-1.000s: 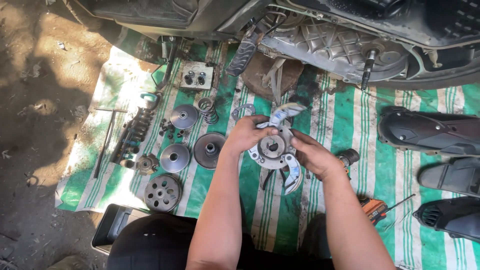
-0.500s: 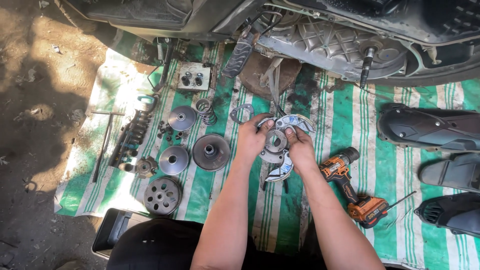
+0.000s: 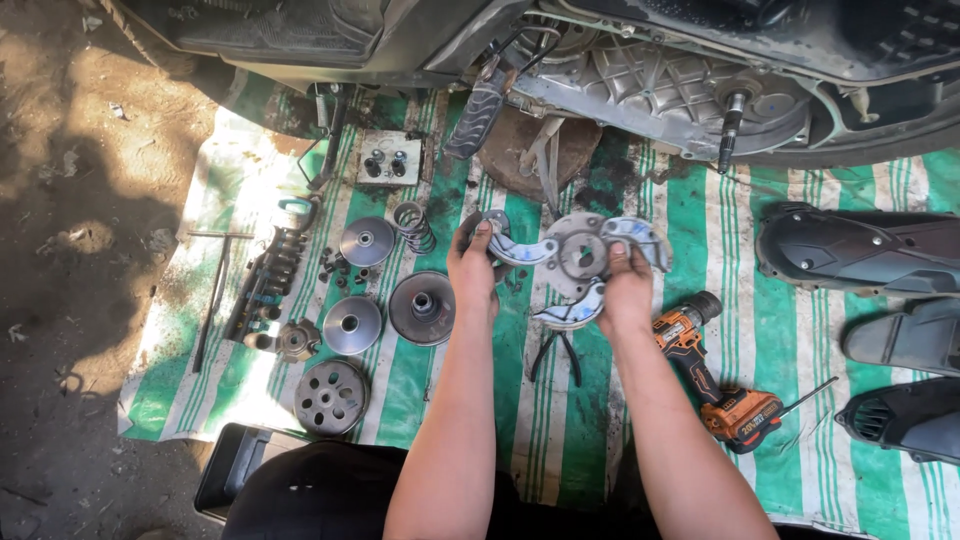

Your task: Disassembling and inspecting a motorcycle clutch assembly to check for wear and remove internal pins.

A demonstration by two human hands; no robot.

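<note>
Metal clutch plate (image 3: 580, 258) in both hands (image 3: 550, 275)

Two bare forearms rise from the bottom of the frame toward its centre, converging slightly as they go. The left hand (image 3: 472, 262) sits just left of centre, fingers curled in a grip, thumb on top, knuckles toward the camera. The right hand (image 3: 627, 285) is just right of centre, level with it, fingers closed around what it holds. Both wrists are straight, and the hands are grimy.
</note>
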